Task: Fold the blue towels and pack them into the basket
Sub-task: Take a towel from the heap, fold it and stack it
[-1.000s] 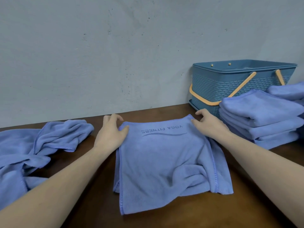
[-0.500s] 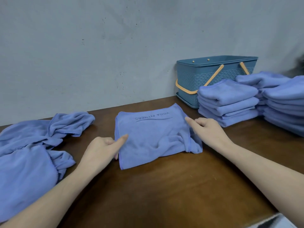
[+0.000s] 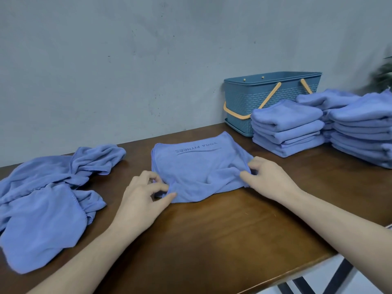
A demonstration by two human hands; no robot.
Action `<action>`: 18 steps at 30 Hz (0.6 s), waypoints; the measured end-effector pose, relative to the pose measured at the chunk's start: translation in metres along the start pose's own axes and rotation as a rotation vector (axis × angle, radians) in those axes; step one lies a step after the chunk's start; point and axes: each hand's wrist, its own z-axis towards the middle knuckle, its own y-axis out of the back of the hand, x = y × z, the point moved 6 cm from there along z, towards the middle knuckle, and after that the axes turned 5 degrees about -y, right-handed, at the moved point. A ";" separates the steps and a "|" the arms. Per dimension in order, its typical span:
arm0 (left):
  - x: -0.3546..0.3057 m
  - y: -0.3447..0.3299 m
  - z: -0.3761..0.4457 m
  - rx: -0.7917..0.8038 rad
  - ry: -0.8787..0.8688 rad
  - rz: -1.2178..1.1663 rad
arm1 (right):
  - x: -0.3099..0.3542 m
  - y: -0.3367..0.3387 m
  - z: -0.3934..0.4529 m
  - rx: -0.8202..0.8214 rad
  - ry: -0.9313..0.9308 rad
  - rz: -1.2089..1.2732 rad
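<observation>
A blue towel (image 3: 197, 166) with "YOGA FITNESS" print lies partly folded in the middle of the brown table (image 3: 222, 240). My left hand (image 3: 142, 200) pinches its near left corner between thumb and fingers. My right hand (image 3: 267, 179) pinches its near right edge. A blue woven plastic basket (image 3: 250, 98) with orange handles stands against the wall at the back right. Stacks of folded blue towels (image 3: 288, 128) sit in front of and beside the basket. Unfolded blue towels (image 3: 44, 198) lie heaped at the left.
A taller stack of folded towels (image 3: 362, 128) fills the far right of the table. The grey wall (image 3: 148, 60) runs along the table's back edge. The table's front edge and dark legs (image 3: 339, 276) show at the lower right. A blurred plant (image 3: 384, 75) sits at the right edge.
Both hands have come from the towel's far corners to its near edge and now pinch it. The view has swung left and back, showing more folded stacks.
</observation>
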 end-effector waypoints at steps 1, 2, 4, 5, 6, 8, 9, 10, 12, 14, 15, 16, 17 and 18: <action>0.001 0.002 0.001 -0.036 0.009 -0.033 | -0.003 0.001 0.001 -0.006 -0.020 0.037; 0.003 0.003 0.001 -0.062 0.028 -0.089 | -0.006 0.003 0.002 -0.016 -0.034 0.048; 0.003 0.005 0.000 -0.074 0.094 -0.275 | -0.009 0.003 0.005 -0.029 -0.043 0.025; 0.002 0.006 -0.001 -0.083 0.134 -0.385 | -0.010 0.003 0.006 -0.032 -0.041 0.022; 0.002 0.008 -0.002 -0.103 0.170 -0.474 | -0.010 0.003 0.007 -0.035 -0.039 0.028; 0.001 0.013 -0.004 -0.166 0.224 -0.560 | -0.010 0.006 0.008 -0.045 -0.035 0.048; 0.002 0.015 -0.004 -0.200 0.236 -0.581 | -0.010 0.008 0.008 -0.054 -0.034 0.056; 0.002 0.018 -0.004 -0.229 0.239 -0.597 | -0.010 0.009 0.008 -0.065 -0.035 0.061; 0.003 0.021 -0.003 -0.269 0.248 -0.621 | -0.012 0.014 0.008 -0.091 -0.043 0.076; 0.005 0.021 -0.003 -0.269 0.263 -0.641 | -0.016 0.020 0.007 -0.119 -0.061 0.094; 0.007 0.019 -0.003 -0.259 0.279 -0.648 | -0.017 0.023 0.008 -0.134 -0.069 0.097; 0.009 0.019 -0.003 -0.250 0.294 -0.657 | -0.018 0.027 0.007 -0.148 -0.072 0.103; 0.011 0.018 -0.003 -0.241 0.308 -0.669 | -0.019 0.029 0.007 -0.156 -0.080 0.118; 0.013 0.016 -0.003 -0.227 0.321 -0.678 | -0.021 0.030 0.008 -0.158 -0.096 0.152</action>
